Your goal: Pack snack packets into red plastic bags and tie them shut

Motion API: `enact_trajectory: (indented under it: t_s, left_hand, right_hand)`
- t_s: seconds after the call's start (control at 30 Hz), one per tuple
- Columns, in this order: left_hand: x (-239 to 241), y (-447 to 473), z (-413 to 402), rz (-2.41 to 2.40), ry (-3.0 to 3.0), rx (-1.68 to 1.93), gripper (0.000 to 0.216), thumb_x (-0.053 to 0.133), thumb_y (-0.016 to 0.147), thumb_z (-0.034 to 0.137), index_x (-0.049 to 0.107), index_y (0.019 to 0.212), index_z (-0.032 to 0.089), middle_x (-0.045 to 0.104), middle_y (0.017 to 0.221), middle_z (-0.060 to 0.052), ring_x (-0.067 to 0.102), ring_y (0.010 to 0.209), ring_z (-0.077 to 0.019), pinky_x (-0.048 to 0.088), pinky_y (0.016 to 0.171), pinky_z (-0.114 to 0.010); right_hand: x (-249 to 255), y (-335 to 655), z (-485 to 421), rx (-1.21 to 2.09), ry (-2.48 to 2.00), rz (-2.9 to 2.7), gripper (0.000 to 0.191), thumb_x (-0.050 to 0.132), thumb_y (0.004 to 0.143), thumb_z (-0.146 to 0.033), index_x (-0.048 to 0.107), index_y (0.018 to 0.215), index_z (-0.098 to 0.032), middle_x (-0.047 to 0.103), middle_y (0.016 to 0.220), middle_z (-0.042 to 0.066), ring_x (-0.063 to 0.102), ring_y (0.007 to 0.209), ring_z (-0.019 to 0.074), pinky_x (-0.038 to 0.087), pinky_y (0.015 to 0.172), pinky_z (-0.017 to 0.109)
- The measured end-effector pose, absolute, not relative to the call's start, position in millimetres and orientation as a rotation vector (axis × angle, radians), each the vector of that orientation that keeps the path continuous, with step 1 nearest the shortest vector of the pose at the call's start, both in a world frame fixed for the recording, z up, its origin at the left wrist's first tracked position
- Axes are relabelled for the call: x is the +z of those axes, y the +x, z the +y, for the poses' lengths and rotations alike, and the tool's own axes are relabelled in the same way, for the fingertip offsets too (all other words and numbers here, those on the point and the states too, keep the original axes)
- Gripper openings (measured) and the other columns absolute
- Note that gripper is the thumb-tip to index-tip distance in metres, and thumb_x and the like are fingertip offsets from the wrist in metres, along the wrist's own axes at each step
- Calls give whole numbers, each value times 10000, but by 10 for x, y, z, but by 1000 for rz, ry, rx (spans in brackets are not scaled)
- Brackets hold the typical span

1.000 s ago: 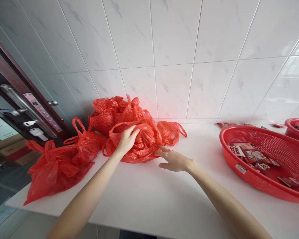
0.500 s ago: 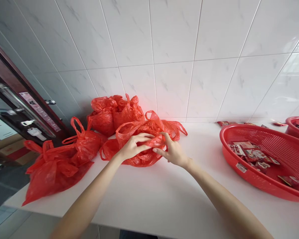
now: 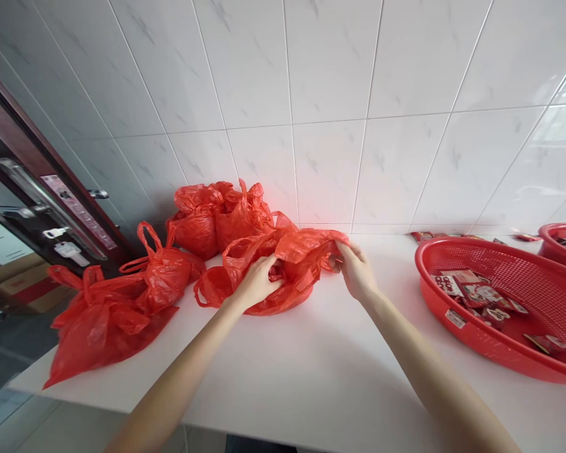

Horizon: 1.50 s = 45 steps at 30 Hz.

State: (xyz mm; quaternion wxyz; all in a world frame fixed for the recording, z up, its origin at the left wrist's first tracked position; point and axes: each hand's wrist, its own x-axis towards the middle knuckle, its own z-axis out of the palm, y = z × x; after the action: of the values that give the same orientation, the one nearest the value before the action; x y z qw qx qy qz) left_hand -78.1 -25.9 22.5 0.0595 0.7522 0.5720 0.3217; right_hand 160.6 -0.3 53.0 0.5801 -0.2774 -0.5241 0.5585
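A crumpled red plastic bag [image 3: 302, 277] lies in the middle of the white counter, its film loose and partly spread. On its left side, my left hand [image 3: 259, 282] has fingers curled into the folds, gripping the film. My right hand [image 3: 357, 267] pinches the bag's upper right edge and stretches it out to the right, clear of the counter. What lies inside the bag is hidden by the folds.
Behind and left stand filled, tied red bags [image 3: 217, 217]; two more bags [image 3: 104, 327] sit at the counter's left end. A large red basket [image 3: 471, 340] with small snack packets [image 3: 485, 296] is on the right, a second basket [image 3: 563, 244] beyond it. A door [image 3: 51, 182] borders the left.
My right hand has moved right, drawing a bag edge out with it, so the film now spreads between my hands. My left hand has curled further into the folds.
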Motion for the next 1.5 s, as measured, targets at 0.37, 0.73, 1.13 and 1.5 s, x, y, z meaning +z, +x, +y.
enact_trajectory:
  t_s: [0.37,0.73,1.13,1.5]
  left_hand:
    - [77,-1118,34,1917,2434,854,539,579,744,67,655,1267,175,736,1105,-125,630,1151,-324,493,1046,-488]
    - [478,-1324,339,1988,2276,969,344,659,772,228,720,1110,200,741,1173,-125,676,1103,-321,518,1008,-450]
    - [744,105,-347,987,1713,1270,451,707,830,491,670,1171,198,713,1200,-105,660,1123,-286,519,952,-382]
    - [814,-7,-47,1039,833,1791,200,746,750,282,603,679,162,556,561,55,503,503,-89,398,510,-201]
  right_hand:
    - [975,2074,52,1265,-385,-851,329,774,694,-483,602,828,-236,674,829,-27,499,505,80,391,418,209]
    - [1138,2385,-23,918,-694,-926,303,796,678,-439,632,687,-184,593,638,-28,517,489,88,450,473,237]
    - [978,2189,-7,815,-943,-1262,303,719,742,-456,659,703,-161,613,616,-11,567,591,136,490,554,261]
    - [1088,2503,-15,1182,-1043,-1562,499,886,570,-544,550,706,-200,490,413,-76,355,368,61,227,374,185]
